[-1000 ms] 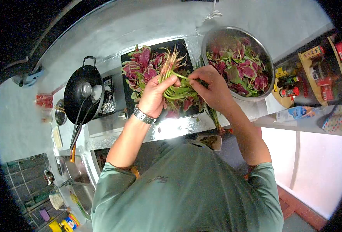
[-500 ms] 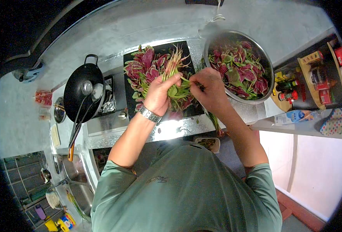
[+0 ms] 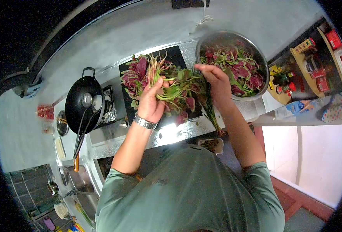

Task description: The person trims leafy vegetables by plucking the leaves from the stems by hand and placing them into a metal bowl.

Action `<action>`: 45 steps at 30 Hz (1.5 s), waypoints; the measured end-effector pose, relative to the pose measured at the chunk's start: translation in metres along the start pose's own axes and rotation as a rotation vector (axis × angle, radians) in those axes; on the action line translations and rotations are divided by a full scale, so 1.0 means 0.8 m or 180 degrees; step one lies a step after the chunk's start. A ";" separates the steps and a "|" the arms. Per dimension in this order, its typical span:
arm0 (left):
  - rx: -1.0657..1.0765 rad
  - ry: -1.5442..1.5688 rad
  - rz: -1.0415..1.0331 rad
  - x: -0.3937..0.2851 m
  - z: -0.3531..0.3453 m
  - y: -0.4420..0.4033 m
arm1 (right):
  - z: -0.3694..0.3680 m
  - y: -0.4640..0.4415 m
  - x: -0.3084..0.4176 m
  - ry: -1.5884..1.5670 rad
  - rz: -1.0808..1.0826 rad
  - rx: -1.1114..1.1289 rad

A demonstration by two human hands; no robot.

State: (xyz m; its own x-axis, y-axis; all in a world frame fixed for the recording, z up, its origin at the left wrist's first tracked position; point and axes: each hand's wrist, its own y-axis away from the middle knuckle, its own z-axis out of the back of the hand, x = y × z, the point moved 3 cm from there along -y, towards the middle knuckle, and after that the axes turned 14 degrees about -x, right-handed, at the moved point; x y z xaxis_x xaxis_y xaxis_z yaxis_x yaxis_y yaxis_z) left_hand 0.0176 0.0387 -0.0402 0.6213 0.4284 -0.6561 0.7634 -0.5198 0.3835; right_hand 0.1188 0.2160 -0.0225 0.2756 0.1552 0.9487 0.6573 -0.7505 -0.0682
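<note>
Greens, one bunch (image 3: 174, 93): lay clasped in the left hand (image 3: 152, 103), thumb and fingers closed about the stems, above a black panel (image 3: 174, 55). Long axis: bent; pale roots (image 3: 154, 69) pointed away from the body, stems and leaves trailed rightward. Right hand (image 3: 220, 84), one: stood apart from the left, fingers curled, between bunch and bowl; whether it gripped anything could not be told. Metal bowl (image 3: 226, 36), one, with purple-green leaves (image 3: 241, 70): sat right of the bunch, the right hand much the nearer.
</note>
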 end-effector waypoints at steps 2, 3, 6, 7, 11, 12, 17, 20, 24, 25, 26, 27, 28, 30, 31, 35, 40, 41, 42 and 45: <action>-0.0049 0.0064 0.0122 0.000 -0.002 0.003 | 0.005 0.001 0.001 0.0220 -0.0277 -0.0234; -0.0038 0.0049 0.0136 0.002 -0.002 0.004 | 0.008 0.001 -0.012 0.0030 -0.0349 -0.0176; -0.0029 0.0078 0.0119 0.007 0.000 0.000 | 0.014 0.000 -0.033 -0.0456 -0.0677 -0.0051; -0.0028 0.0074 0.0126 0.008 0.002 0.000 | 0.017 0.003 -0.032 -0.0456 -0.0679 -0.0059; 0.0142 0.0286 0.0166 0.003 0.014 -0.004 | 0.031 0.029 -0.040 -0.0460 -0.0298 0.0083; 0.0117 0.0328 0.0157 0.002 0.014 -0.003 | 0.032 0.034 -0.040 -0.0151 0.0078 0.0271; 0.0007 0.0335 0.0172 0.000 0.013 0.004 | 0.024 0.041 -0.045 0.0254 -0.0204 0.0160; 0.0036 0.0340 0.0170 0.000 0.012 0.006 | 0.019 0.042 -0.058 -0.1000 -0.1220 -0.0105; 0.0101 0.0505 0.0209 0.002 0.013 0.007 | 0.008 0.055 -0.079 -0.0943 -0.1604 -0.0217; 0.0139 0.0547 0.0230 0.002 0.013 0.007 | 0.005 0.058 -0.084 -0.0701 -0.1567 -0.0239; 0.0165 0.0628 0.0292 0.003 0.014 0.006 | 0.003 0.061 -0.085 -0.0734 -0.1512 -0.0258; 0.0150 0.0629 0.0284 0.002 0.015 0.007 | 0.005 0.061 -0.096 -0.0736 -0.1525 -0.0247; 0.0143 0.0620 0.0245 0.001 0.014 0.007 | 0.011 0.059 -0.111 -0.0624 -0.1325 -0.0452; 0.0124 0.0630 0.0184 0.000 0.014 0.007 | 0.023 0.054 -0.123 -0.0504 -0.1143 -0.0630; 0.0104 0.0639 0.0171 -0.001 0.016 0.007 | 0.032 0.050 -0.119 -0.0096 -0.0699 -0.0868; 0.0160 0.0725 0.0037 -0.009 0.020 0.007 | 0.052 0.044 -0.079 -0.0007 -0.0181 -0.1217; 0.0079 0.0885 0.0018 -0.015 0.025 0.004 | 0.088 0.043 -0.038 0.0245 0.0328 -0.1222; 0.0022 0.0860 -0.0025 -0.017 0.025 0.005 | 0.096 0.044 -0.029 0.0517 0.0432 -0.1304; 0.0008 0.0849 -0.0066 -0.019 0.028 0.003 | 0.097 0.047 -0.019 0.0367 0.0398 -0.1426; -0.0197 0.0738 -0.0251 -0.028 0.031 0.004 | 0.112 0.048 0.009 0.0400 0.0204 -0.1628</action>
State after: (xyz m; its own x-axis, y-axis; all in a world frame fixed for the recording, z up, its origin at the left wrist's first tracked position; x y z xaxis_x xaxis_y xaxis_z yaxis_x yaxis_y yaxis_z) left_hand 0.0021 0.0095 -0.0404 0.5780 0.6276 -0.5215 0.8160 -0.4349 0.3809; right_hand 0.2089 0.2454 -0.0461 0.1971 0.0440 0.9794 0.2070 -0.9783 0.0023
